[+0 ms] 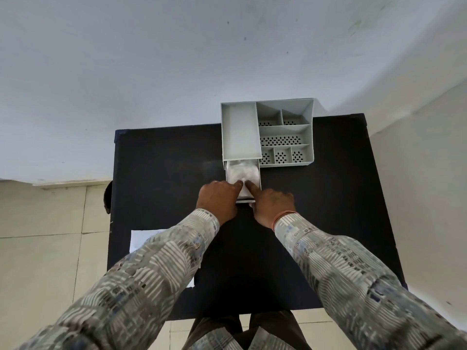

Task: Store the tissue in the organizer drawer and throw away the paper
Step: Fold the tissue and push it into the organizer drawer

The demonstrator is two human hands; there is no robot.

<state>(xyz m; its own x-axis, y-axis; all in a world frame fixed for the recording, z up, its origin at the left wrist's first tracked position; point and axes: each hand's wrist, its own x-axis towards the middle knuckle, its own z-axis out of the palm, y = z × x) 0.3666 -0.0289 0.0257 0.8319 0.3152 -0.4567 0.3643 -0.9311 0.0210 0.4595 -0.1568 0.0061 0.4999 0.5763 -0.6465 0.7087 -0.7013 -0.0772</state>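
Observation:
A grey organizer (240, 130) stands at the far edge of the black table (156, 185). Its drawer (258, 178) is pulled out toward me, and a white tissue (242, 171) lies inside it. My left hand (217, 200) and my right hand (273, 204) are both at the drawer's front, with fingertips pressing down on the tissue. A white sheet of paper (144, 239) lies on the table's near left, partly hidden under my left sleeve.
The organizer's right half has several open compartments (283, 140) with perforated floors. A dark rounded object (108, 197) sticks out beside the table's left edge. A white wall rises behind the table, and pale floor tiles lie on both sides.

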